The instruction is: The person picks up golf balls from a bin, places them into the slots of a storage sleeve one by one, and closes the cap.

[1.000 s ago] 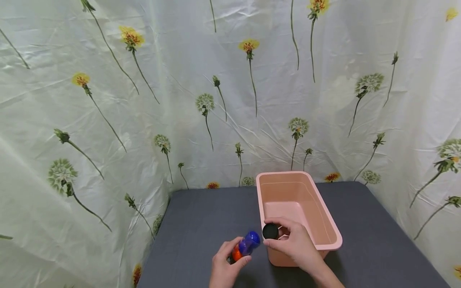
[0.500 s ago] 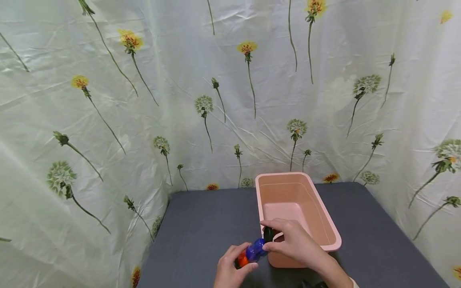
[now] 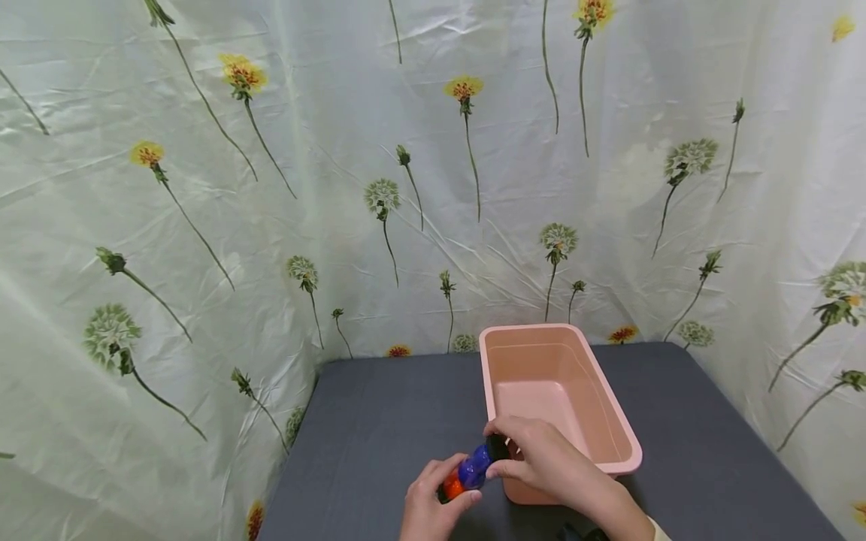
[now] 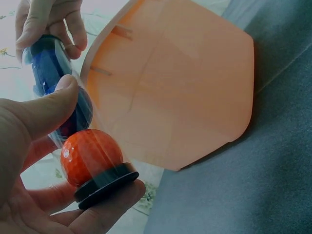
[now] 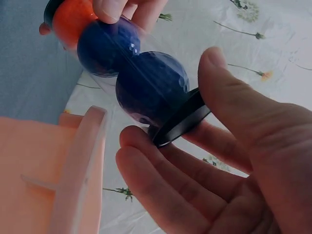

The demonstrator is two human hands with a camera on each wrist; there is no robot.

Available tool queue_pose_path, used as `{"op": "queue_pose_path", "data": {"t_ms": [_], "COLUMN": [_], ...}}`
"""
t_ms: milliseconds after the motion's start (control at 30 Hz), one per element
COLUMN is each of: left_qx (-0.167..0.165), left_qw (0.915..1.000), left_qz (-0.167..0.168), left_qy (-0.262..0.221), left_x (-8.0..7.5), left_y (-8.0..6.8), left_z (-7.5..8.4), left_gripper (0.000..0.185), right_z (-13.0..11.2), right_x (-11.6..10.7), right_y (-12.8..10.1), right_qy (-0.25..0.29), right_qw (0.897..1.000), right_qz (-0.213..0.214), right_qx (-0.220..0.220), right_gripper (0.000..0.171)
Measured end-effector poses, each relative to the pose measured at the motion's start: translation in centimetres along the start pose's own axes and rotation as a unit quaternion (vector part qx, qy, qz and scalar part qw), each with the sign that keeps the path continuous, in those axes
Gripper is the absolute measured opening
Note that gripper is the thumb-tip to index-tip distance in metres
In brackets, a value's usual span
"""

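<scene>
A clear tube (image 5: 113,90) holds dimpled balls that look like golf balls: one orange ball (image 4: 91,157) and two blue balls (image 5: 151,87). In the head view my left hand (image 3: 433,502) grips the tube around its side, with the thumb lying along it in the left wrist view. One black cap (image 4: 109,186) closes the end by the orange ball. At the opposite end, my right hand (image 3: 541,460) pinches a second black cap (image 5: 184,118) between thumb and fingers, right at the tube's mouth. The tube slants up toward the right hand, above the table.
A pink plastic basin (image 3: 534,356) stands on the dark grey table (image 3: 379,421), just behind and under my right hand. A dark object (image 3: 575,534) shows partly at the bottom edge of the head view. A flower-printed curtain (image 3: 338,150) hangs behind the table.
One second ago the right hand held the cap apart from the tube. Since then the tube and cap have met, with the left hand moving right and down.
</scene>
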State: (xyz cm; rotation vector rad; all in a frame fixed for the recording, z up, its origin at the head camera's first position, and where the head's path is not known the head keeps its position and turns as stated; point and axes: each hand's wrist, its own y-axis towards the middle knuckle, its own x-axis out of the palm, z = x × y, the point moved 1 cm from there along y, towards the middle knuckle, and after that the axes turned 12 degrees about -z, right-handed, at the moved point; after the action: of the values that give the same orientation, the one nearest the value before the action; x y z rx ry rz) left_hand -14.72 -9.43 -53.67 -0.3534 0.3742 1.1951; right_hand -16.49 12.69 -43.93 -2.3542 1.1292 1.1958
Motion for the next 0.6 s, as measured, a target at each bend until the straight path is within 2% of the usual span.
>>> {"op": "queue_pose_path", "data": {"t_ms": [267, 600], "left_qx": [0.014, 0.03], "left_qw": [0.9999, 0.9993], "left_qz": [0.001, 0.009], "left_qy": [0.006, 0.02], "left_x": [-0.07, -0.37], "left_y": [0.02, -0.01], "left_z": [-0.32, -0.65], "left_gripper": [0.047, 0.045], "right_z": [-0.02, -0.61], "right_x": [0.32, 0.54], "right_y": [0.27, 0.93], "right_qy": [-0.029, -0.098], "right_qw": [0.999, 0.994], "right_qz": [0.022, 0.019], "right_qx": [-0.012, -0.043], "right_gripper": [0.041, 0.044]}}
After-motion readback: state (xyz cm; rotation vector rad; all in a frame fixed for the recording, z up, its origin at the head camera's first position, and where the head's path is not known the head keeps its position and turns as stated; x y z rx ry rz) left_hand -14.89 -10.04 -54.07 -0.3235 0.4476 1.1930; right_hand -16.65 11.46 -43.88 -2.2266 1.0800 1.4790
